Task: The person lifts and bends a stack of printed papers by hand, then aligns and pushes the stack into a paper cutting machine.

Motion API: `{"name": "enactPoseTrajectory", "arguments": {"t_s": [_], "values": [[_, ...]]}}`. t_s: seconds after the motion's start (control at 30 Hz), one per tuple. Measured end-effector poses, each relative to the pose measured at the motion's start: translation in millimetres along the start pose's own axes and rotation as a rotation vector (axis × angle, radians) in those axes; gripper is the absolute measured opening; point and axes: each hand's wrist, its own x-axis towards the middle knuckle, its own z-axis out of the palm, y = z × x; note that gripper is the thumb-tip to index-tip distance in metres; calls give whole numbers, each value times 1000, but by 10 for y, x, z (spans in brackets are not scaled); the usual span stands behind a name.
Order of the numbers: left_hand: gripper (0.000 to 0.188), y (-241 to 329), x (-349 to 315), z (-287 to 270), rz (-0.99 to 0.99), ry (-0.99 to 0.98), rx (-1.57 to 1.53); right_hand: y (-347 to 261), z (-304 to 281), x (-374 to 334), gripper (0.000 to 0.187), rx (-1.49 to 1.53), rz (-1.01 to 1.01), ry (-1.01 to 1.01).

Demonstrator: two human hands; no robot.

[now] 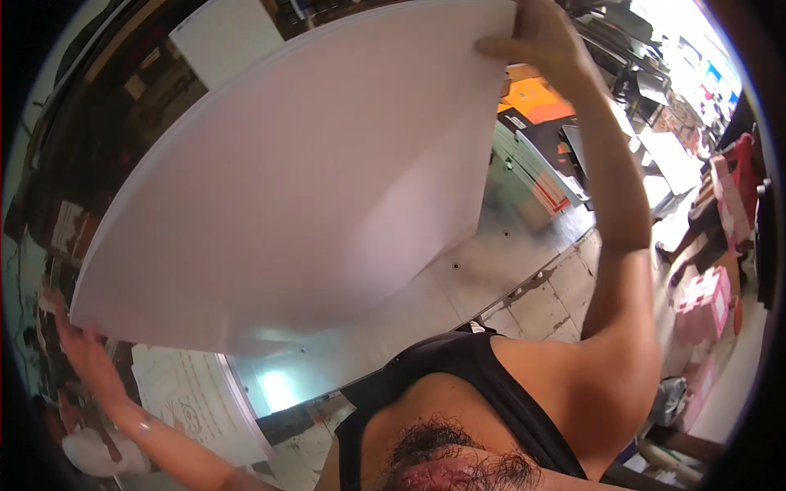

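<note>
You've got the big white sheet stack (pixel 286 180) up in the air, its long axis running from low on your left to high on your right, broad face tilted toward you and sagging a little in the middle. Your left hand (pixel 78 340) is low, fingers clamped on the bottom-left corner; your right hand (pixel 536 41) is raised, arm stretched up, fingers pinching the top-right corner. Below the sheets sits the metal desk (pixel 491 245), its bare surface showing by the lower right edge. Tiled floor (pixel 548 307) lies beyond the desk's edge, with pink boxes (pixel 704 303) farther right.
</note>
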Motion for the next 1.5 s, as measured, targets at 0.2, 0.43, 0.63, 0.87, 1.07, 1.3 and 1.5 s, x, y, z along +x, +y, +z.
{"name": "enactPoseTrajectory", "arguments": {"t_s": [0.2, 0.43, 0.63, 0.87, 1.07, 1.3, 1.5], "values": [[67, 733, 595, -132, 85, -467, 620, -812, -213, 515, 54, -407, -174, -461], [84, 968, 482, 449, -105, -595, 761, -929, 90, 623, 57, -644, -210, -762], [75, 986, 434, 441, -282, -573, 700, -1067, 108, 622, 59, -628, -200, -863], [54, 1016, 433, 505, -264, -568, 760, -1049, 206, 549, 52, -735, -294, -706], [48, 1003, 383, 524, -144, -529, 779, -1073, 121, 438, 47, -617, -262, -717], [55, 1075, -3, 184, -127, -575, 815, -1316, 42, 133, 41, -698, -160, -706], [41, 2018, -117, 238, -134, -685, 861, -1334, -97, 240, 35, -698, -108, -755]]}}
